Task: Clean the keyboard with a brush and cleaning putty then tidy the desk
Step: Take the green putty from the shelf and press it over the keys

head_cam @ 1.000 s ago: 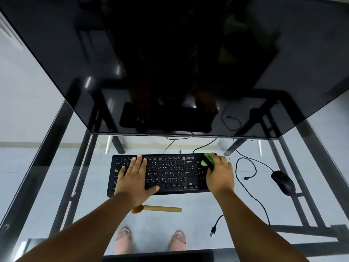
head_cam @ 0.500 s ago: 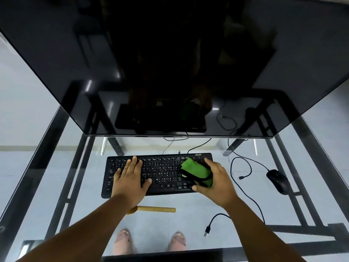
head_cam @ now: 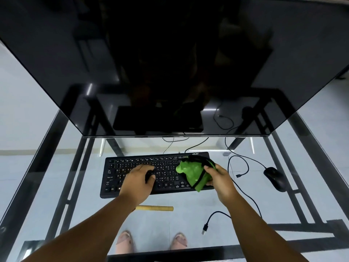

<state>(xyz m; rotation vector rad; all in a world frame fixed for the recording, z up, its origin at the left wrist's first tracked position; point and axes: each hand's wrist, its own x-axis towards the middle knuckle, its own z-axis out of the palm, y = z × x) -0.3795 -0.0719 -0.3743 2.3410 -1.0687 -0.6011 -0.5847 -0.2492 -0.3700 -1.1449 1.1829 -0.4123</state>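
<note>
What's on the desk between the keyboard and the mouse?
In the head view, a looping black cable lies on the glass between the keyboard and the mouse.

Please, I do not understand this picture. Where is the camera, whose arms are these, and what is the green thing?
The camera sits on a person's head and looks down, so the arms are that person's own. A glass desk carries a black keyboard, under a dark monitor. The right hand grips green cleaning putty above the keyboard's right end. The left hand rests on the keys, fingers curled. A wooden brush handle lies nearer the person, a mouse to the right, with loose cables.
</note>
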